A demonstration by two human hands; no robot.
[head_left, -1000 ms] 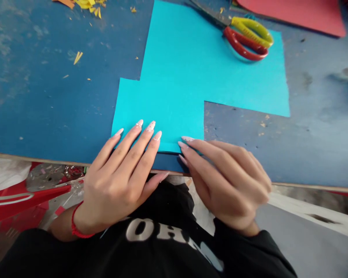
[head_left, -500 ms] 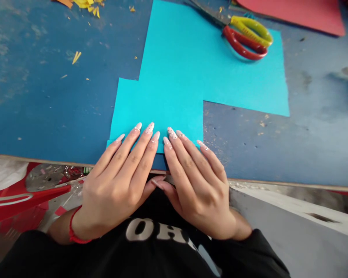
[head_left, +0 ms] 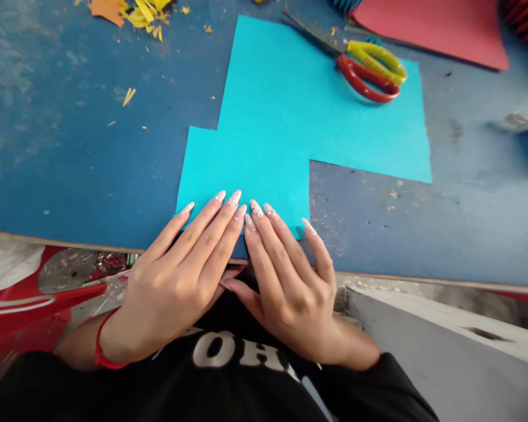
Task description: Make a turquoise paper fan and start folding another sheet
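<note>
A turquoise sheet of paper (head_left: pixel 290 117) with stepped, cut-out corners lies on the blue table (head_left: pixel 61 164). My left hand (head_left: pixel 176 281) rests flat on the sheet's near edge, fingers stretched out and side by side. Right beside it, my right hand (head_left: pixel 286 275) lies flat too, its fingertips pressing the same near edge. The two hands touch at the fingertips. Neither holds anything. The thumbs hang below the table's edge.
Scissors (head_left: pixel 365 64) with red and yellow handles lie on the sheet's far right corner. A red sheet (head_left: pixel 435 29) is at the back right. Yellow and orange paper scraps (head_left: pixel 132 12) litter the back left. Red packaging (head_left: pixel 30 299) sits below the table's near edge.
My right hand turned from a curled, sideways pose to lying flat beside the left on the paper's near edge. The left hand stayed in place; the view shifted slightly.
</note>
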